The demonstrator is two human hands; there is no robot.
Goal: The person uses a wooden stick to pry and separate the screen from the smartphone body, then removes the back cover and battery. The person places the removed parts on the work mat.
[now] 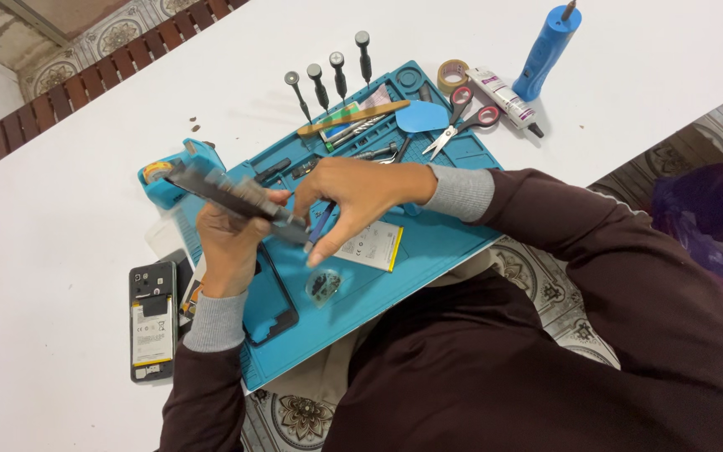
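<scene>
At frame centre, a dark opened phone body (pixel 232 197) is gripped tilted by the left hand (pixel 228 243) above the blue silicone repair mat (pixel 428 243). A thin blue-handled tool (pixel 322 222) is pinched by the right hand (pixel 353 197), tip touching the phone's lower end. A white flat battery (pixel 374 247) lies just beneath.

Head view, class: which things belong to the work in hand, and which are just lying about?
In hand:
left hand holding the dark phone part
right hand with a blue tool
blue repair mat

Lying about:
red-handled scissors
four screwdrivers
tape roll
blue cylinder tool
flat battery
opened phone
</scene>
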